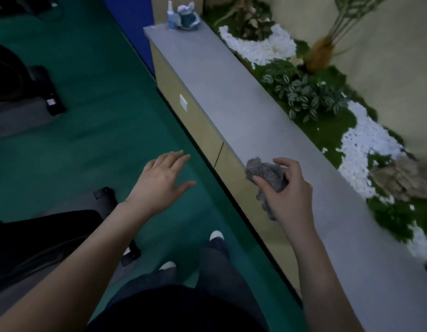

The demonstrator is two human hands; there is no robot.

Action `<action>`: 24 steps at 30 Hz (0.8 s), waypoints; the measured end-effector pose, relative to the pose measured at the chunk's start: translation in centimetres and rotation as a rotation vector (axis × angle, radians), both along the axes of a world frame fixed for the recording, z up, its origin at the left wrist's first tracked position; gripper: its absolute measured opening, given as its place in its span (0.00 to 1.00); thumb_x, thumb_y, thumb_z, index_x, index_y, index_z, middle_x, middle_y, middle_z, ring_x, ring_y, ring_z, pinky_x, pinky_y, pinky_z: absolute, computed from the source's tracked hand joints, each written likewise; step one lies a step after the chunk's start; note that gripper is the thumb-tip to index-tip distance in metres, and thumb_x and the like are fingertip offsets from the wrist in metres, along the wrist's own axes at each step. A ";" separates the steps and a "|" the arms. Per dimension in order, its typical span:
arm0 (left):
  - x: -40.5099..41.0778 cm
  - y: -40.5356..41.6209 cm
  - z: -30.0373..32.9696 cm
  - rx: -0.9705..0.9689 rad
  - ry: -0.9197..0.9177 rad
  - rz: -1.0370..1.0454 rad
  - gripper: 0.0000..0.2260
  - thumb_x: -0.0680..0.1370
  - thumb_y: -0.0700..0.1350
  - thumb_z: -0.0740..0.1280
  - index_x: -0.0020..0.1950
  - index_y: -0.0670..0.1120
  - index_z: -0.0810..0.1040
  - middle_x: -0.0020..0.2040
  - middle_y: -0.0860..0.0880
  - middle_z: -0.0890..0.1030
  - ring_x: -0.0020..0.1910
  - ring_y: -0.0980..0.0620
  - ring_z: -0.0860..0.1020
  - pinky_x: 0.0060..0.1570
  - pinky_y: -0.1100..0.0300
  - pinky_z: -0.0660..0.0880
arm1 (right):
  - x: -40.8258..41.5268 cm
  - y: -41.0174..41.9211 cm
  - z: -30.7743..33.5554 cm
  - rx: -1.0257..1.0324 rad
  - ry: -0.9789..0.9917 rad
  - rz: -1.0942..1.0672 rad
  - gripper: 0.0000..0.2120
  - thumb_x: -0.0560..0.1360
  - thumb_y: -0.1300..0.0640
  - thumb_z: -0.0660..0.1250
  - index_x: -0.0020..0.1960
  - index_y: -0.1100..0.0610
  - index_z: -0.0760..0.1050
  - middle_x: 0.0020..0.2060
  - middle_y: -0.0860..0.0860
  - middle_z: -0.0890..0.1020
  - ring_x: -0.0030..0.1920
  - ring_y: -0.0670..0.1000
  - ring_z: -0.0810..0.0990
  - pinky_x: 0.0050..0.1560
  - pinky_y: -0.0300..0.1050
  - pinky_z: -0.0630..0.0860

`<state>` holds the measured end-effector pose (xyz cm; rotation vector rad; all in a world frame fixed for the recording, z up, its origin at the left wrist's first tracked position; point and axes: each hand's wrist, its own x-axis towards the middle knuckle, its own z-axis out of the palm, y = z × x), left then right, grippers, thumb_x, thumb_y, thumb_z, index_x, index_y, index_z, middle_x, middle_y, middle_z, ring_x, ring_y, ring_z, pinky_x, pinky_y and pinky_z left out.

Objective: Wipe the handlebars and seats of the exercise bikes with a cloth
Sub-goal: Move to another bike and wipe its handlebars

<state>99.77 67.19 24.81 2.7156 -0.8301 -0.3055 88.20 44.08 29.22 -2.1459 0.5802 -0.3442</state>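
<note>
Right hand [288, 190]: I am gripping the crumpled grey cloth [267, 176], fingers curled round it.
Cloth: it is sitting bunched at the ledge [231, 99] edge.
Left hand [163, 178]: I am holding it flat, fingers spread, over the green floor [100, 140], holding nothing.

Long ledge [231, 97] running diagonally from far centre to near right, floor [100, 130] to its left, planter bed [327, 125] along its right. Spray bottle [170, 15] just left of a small pot [187, 16] on the far end of the ledge. Right hand [288, 190] gripping a cloth [267, 176] over the ledge's near left edge; left hand [163, 179] spread above the floor, bike bases [48, 92] further left.
</note>
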 end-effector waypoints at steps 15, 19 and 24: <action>6.7 -1.4 0.8 0.009 -0.008 0.519 0.29 0.77 0.60 0.61 0.75 0.49 0.61 0.75 0.50 0.62 0.74 0.49 0.59 0.70 0.52 0.57 | 20.3 -2.3 0.1 -0.096 -0.050 0.623 0.11 0.70 0.57 0.75 0.50 0.55 0.77 0.47 0.48 0.78 0.47 0.41 0.74 0.47 0.23 0.67; 10.8 1.3 -0.1 0.006 -0.010 0.623 0.28 0.78 0.60 0.60 0.74 0.49 0.63 0.74 0.50 0.65 0.73 0.49 0.61 0.70 0.53 0.56 | 26.7 1.8 -0.2 -0.106 -0.073 0.745 0.11 0.70 0.57 0.75 0.50 0.55 0.77 0.48 0.46 0.79 0.48 0.43 0.76 0.47 0.24 0.68; 17.4 5.6 -0.4 0.003 -0.029 0.717 0.27 0.78 0.60 0.60 0.73 0.48 0.66 0.72 0.49 0.68 0.73 0.49 0.62 0.70 0.54 0.54 | 34.7 7.2 -0.3 -0.118 -0.078 0.831 0.11 0.70 0.56 0.75 0.51 0.55 0.77 0.48 0.47 0.80 0.48 0.43 0.76 0.48 0.26 0.69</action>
